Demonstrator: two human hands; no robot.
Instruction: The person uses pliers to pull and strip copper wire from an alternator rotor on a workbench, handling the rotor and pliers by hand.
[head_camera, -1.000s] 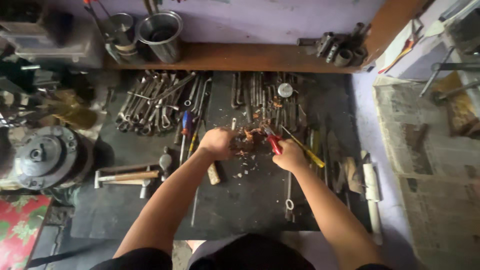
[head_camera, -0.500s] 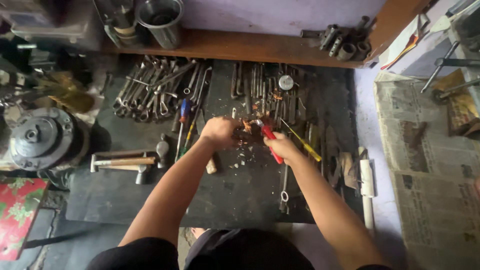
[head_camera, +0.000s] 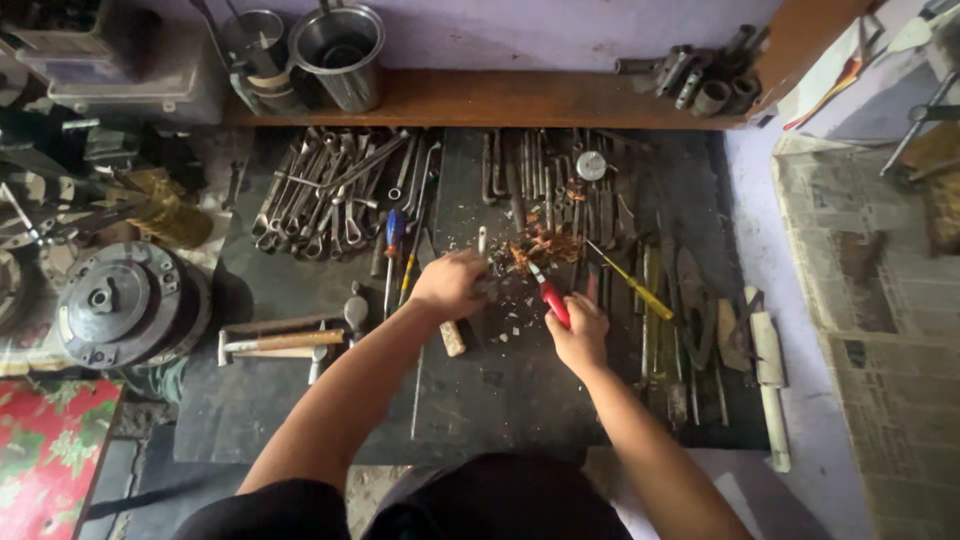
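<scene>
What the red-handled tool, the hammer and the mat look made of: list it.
Red-handled tool in the right hand: glossy red grip, probably plastic.
Hammer: pale grained handle, likely wood.
Mat: dull black sheet, possibly rubber.

A single head-worn camera looks steeply down from above the person, facing the far wall, close enough to frame the whole dark mat (head_camera: 300, 420).

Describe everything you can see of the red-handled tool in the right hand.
The red-handled hand tool looks like pliers or a cutter with glossy red plastic grips. The right hand grips its lower end. It tilts up and left, its dark metal tip reaching a reddish-brown pile of scraps on the black mat.
</scene>
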